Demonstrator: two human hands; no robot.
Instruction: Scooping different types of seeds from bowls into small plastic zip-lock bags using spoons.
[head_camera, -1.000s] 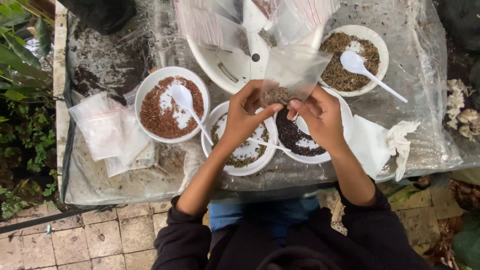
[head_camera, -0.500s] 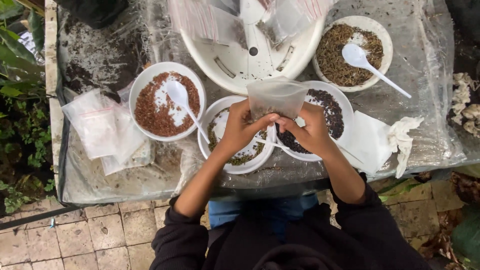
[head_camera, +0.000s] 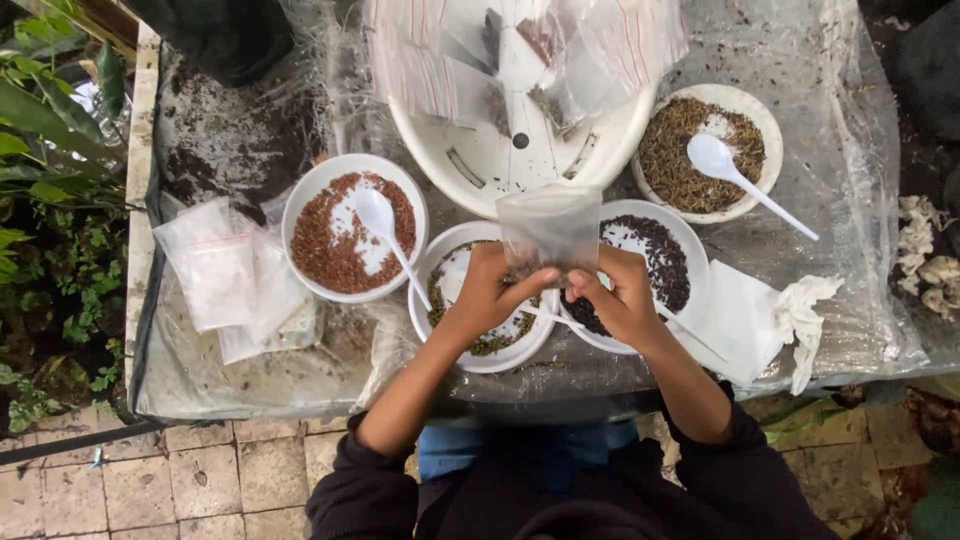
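Head view: small clear bag (head_camera: 549, 228), centre of frame, held upright above two bowls.
Left hand (head_camera: 490, 290): fingers pinched on the bag's lower edge.
Right hand (head_camera: 622, 298): pinching the same edge, forearms converging from below.
Bowls: dark-seed bowl (head_camera: 668, 262) beneath right hand; mixed-seed bowl (head_camera: 455, 300) beneath left.
Room: table (head_camera: 850, 200) front edge just behind wrists; bare plastic at right.

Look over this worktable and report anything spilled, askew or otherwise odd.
Dark soil lies scattered loose on the plastic sheet at the upper left, outside any bowl. A crumpled white tissue hangs near the table's right edge. Otherwise the bowls sit upright, and both hands, left hand and right hand, hold a small clear bag.
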